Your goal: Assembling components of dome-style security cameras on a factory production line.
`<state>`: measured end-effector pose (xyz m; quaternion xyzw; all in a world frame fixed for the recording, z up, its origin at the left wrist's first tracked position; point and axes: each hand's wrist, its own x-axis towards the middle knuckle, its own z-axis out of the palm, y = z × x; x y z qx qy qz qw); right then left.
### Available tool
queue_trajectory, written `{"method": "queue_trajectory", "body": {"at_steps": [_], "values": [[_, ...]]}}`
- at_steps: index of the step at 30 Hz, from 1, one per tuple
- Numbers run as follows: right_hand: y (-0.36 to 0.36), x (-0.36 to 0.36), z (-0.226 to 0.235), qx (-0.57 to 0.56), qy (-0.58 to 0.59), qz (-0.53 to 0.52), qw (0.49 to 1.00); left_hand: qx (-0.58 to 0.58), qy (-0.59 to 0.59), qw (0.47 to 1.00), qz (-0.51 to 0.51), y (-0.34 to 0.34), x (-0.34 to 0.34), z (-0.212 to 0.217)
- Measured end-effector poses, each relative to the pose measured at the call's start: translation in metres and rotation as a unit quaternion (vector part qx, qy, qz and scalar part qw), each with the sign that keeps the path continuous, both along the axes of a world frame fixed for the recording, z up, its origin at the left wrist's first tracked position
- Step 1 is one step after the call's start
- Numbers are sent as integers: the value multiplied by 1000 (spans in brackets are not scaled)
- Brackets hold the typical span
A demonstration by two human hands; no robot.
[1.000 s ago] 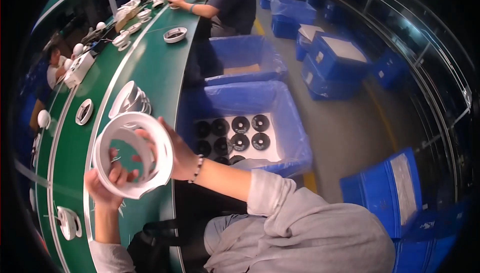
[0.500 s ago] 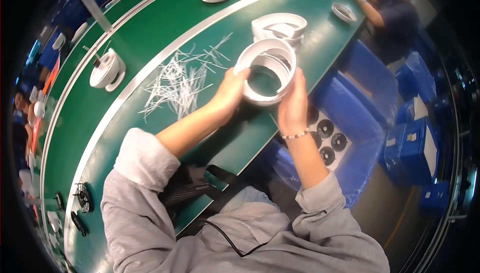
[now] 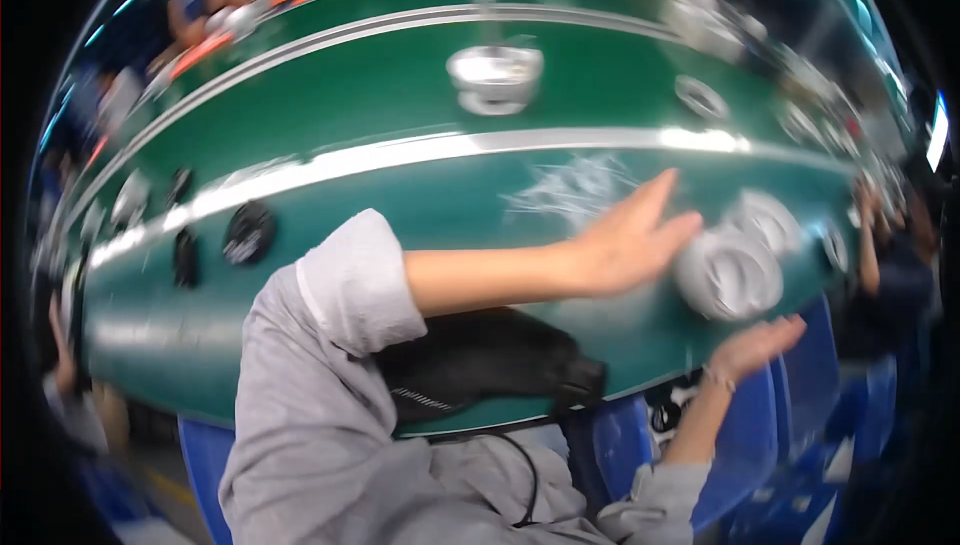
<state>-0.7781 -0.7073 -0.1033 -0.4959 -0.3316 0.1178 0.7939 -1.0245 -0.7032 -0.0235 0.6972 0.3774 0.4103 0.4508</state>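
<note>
The view is blurred by motion. A white round ring-shaped housing [image 3: 728, 273] lies on the green conveyor belt [image 3: 420, 215] at the right. My left hand [image 3: 630, 240] reaches across the belt with flat, spread fingers, its fingertips at the ring's left edge. Just below the ring, my right hand [image 3: 755, 345] hovers palm up with its fingers apart, holding nothing. A second white ring [image 3: 768, 217] sits right behind the first. A loose heap of thin pale wires [image 3: 575, 190] lies beside my left hand.
A white round part [image 3: 495, 75] sits on the far lane beyond the silver divider strip [image 3: 400, 155]. Black round parts [image 3: 248, 233] lie at the left. Blue crates [image 3: 800, 415] stand below the belt edge. Another person [image 3: 890, 255] works at the right; others sit across the belt.
Both hands held the white ring up over the belt; now it lies on the belt and the hands have opened beside it. The view has swung round.
</note>
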Motion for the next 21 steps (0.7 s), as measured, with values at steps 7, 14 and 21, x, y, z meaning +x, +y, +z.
{"method": "queue_trajectory", "body": {"at_steps": [7,14,21], "values": [[-52,-161,79,231,-498,286,785,217,11,916,338,-186,-200,2],[-161,-372,76,242,-649,682,235,-11,120,482,868,-463,-281,-152],[-243,-476,16,226,-781,570,119,-447,195,275,829,-722,-223,-366]]}}
